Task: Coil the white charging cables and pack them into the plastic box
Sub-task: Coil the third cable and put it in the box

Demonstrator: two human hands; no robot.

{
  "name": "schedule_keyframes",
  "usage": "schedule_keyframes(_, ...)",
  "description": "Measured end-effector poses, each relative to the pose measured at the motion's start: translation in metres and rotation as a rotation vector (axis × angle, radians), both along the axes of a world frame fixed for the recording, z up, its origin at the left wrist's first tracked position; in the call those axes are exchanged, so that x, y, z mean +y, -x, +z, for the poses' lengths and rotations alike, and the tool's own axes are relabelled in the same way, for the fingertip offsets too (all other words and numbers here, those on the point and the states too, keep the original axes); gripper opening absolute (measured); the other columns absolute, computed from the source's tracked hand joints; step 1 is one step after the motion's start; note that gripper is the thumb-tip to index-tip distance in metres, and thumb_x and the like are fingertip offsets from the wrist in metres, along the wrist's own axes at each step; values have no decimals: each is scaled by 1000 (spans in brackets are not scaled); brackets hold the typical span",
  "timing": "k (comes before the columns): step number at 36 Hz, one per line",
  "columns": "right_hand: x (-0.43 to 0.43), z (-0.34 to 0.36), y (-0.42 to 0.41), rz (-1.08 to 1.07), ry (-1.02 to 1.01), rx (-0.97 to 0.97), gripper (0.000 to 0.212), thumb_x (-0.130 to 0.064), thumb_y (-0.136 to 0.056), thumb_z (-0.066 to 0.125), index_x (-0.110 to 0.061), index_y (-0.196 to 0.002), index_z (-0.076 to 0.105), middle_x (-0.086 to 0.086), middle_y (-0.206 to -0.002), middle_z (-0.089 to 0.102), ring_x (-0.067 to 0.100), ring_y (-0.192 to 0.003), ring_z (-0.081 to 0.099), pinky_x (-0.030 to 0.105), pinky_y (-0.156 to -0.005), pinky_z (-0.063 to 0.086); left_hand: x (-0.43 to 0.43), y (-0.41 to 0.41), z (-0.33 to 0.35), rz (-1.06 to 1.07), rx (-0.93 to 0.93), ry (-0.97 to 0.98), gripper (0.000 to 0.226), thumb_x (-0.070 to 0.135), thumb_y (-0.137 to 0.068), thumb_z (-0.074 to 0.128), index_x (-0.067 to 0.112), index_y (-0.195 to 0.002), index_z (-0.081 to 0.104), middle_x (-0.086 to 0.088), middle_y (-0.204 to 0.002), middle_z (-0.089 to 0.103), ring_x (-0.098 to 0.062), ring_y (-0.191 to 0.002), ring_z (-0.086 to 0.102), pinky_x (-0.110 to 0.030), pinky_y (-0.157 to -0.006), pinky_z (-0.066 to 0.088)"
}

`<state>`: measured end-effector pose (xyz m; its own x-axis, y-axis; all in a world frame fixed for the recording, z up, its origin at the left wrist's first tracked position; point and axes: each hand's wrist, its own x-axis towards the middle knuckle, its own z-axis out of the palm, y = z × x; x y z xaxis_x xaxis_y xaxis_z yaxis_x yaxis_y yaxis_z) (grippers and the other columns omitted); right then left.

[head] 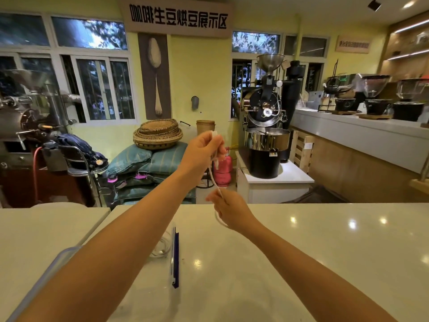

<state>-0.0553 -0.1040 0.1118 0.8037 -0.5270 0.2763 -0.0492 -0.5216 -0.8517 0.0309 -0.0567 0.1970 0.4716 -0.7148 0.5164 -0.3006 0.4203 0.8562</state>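
My left hand [204,149] is raised above the far edge of the white counter and pinches the plug end of a white charging cable [214,177]. The cable runs down taut to my right hand [228,209], which grips it lower and holds a loop hanging beneath the fingers. A clear plastic box [173,252] with a blue clip on its rim sits on the counter under my left forearm. A coiled white cable [162,248] lies inside it. My arm hides most of the box.
The glossy white counter [325,263] stretches to the right and front. A second white table [46,228] adjoins on the left with a narrow gap. Beyond the counter stand a coffee roaster [267,135], stacked sacks, baskets and a bar.
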Motion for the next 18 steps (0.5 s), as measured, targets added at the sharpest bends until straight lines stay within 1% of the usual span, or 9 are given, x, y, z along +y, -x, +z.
schedule_keyframes(2,-1,3,3,13,-12,-17,20,-16,-96,41,-8,-91,59,-6,-59,42,4,-51,37,11,-47,30,1,-6,-3,105,-100,-13,28,7,-95,40,12,-70,51,1,-55,55,2,-42,53,-8,-49,45)
schedule_keyframes(4,1,9,8,52,-121,-29,17,-16,-96,41,-13,-82,51,-4,-57,37,3,-45,32,13,-41,26,3,-11,-7,183,-223,-39,28,6,-95,40,11,-68,49,-1,-58,55,3,-42,52,-6,-50,43)
schedule_keyframes(6,0,16,15,92,-184,-10,21,-16,-96,40,-17,-76,46,-2,-54,33,-1,-35,29,12,-34,23,4,-15,-14,257,-353,-86,28,6,-94,41,9,-67,46,-1,-59,53,4,-43,51,-6,-51,41)
schedule_keyframes(8,0,25,23,117,-142,62,21,-18,-97,39,-17,-78,48,-2,-54,34,1,-35,29,11,-32,23,3,-16,-23,308,-497,-146,32,8,-94,43,14,-62,40,1,-59,51,2,-46,50,-10,-52,39)
schedule_keyframes(11,-3,40,31,126,74,141,16,-17,-96,42,-12,-87,55,-4,-58,40,5,-47,33,7,-35,27,-1,-14,-36,341,-680,-237,41,11,-94,43,26,-58,31,-4,-64,51,-9,-54,47,-26,-59,39)
schedule_keyframes(13,-10,48,35,95,280,157,19,-15,-95,44,-9,-92,61,-7,-61,43,3,-52,37,7,-44,32,-1,-12,-40,353,-698,-273,41,12,-95,42,28,-59,29,-4,-64,49,-20,-60,48,-34,-63,40)
schedule_keyframes(15,-19,55,38,39,405,164,26,-16,-95,44,-3,-97,65,-8,-64,45,4,-57,39,13,-54,32,-1,-10,-42,325,-672,-322,39,14,-96,39,26,-60,29,1,-60,45,-24,-61,48,-39,-63,40)
schedule_keyframes(16,-24,58,39,14,445,163,27,-17,-95,44,-1,-98,65,-9,-64,45,3,-59,40,15,-56,32,0,-8,-43,284,-635,-346,38,15,-97,37,25,-60,31,1,-58,45,-22,-58,47,-38,-61,39)
schedule_keyframes(18,-32,65,41,-21,518,156,25,-21,-93,48,-2,-96,65,-10,-65,45,3,-60,41,15,-56,31,3,-2,-45,175,-529,-386,37,15,-97,34,20,-61,37,1,-56,44,-14,-52,42,-28,-54,35)
